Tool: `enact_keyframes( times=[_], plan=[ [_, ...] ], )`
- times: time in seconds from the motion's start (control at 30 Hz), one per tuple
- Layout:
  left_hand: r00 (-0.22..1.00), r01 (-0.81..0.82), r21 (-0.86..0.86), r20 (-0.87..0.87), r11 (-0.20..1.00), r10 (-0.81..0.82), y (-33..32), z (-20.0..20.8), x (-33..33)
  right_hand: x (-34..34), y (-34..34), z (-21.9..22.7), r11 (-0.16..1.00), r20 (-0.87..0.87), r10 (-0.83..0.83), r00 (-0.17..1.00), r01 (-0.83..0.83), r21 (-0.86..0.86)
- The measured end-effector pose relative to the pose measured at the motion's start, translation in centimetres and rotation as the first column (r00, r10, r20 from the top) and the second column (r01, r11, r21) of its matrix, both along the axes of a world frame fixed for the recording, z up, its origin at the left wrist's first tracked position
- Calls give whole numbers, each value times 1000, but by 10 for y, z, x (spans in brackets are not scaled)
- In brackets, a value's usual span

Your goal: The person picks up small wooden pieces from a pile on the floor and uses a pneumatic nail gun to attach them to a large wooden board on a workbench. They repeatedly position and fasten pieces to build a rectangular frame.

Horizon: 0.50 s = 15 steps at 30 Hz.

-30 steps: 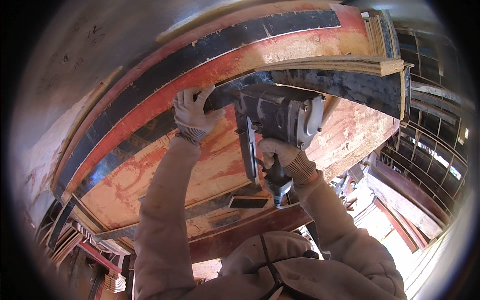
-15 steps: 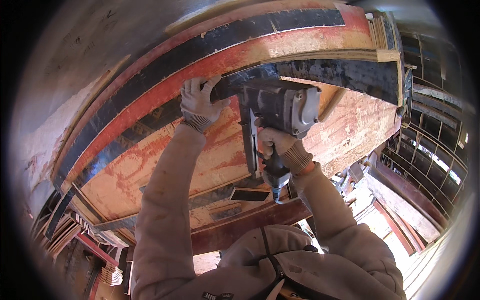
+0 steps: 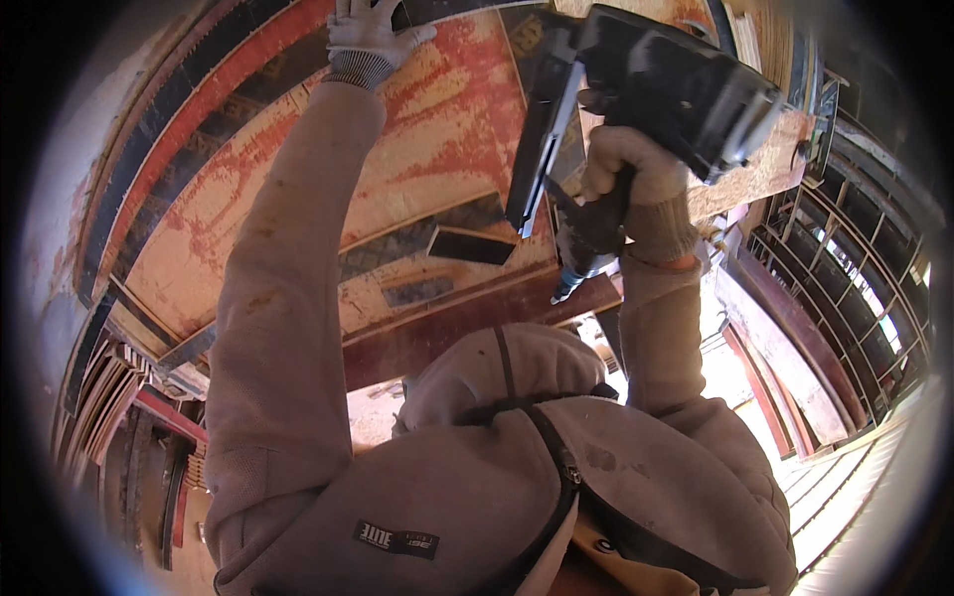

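My right hand [image 3: 633,169], in a pale glove, is wrapped around the handle of a black nail gun [image 3: 666,84]. The gun is raised and tilted over the right part of the wooden panel [image 3: 437,129], its long magazine slanting down and a blue hose fitting at the handle's end. My gloved left hand [image 3: 376,42] reaches to the far side with fingers spread, at the edge of a curved dark-faced board [image 3: 467,10]. The picture's top edge cuts off its fingertips. The panel is worn, with red and bare-wood patches.
Short dark offcuts [image 3: 470,246] lie on the panel's near part, beside a dark red beam [image 3: 427,338]. Stacked curved wooden strips [image 3: 104,397] stand at the lower left. Long boards [image 3: 795,343] lie at the right, near a dark slatted frame [image 3: 845,258].
The nail gun in my right hand has lifted off the curved board and swung right, tilting. The view has shifted, so my left hand now appears higher, still at the curved board.
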<state>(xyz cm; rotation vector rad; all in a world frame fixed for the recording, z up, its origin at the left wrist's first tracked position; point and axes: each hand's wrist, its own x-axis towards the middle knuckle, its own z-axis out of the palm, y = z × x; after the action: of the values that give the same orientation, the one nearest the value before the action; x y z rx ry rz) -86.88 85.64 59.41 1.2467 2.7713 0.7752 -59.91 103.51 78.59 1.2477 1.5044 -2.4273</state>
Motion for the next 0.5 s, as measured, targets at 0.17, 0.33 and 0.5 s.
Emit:
enact_keyframes(
  times=[0.17, 0.33, 0.5],
  plan=[
    [969, 218, 210, 69, 953, -237, -40, 31, 114, 9, -10, 34, 957, 256, -285, 924, 288, 27],
    [739, 670, -208, 274, 713, -615, -137, 28, 270, 8, -12, 30, 952, 141, -305, 942, 304, 33],
    [930, 289, -58, 253, 956, -266, -140, 20, 262, 18, -15, 27, 962, 9, -274, 962, 274, -21]
  ],
)
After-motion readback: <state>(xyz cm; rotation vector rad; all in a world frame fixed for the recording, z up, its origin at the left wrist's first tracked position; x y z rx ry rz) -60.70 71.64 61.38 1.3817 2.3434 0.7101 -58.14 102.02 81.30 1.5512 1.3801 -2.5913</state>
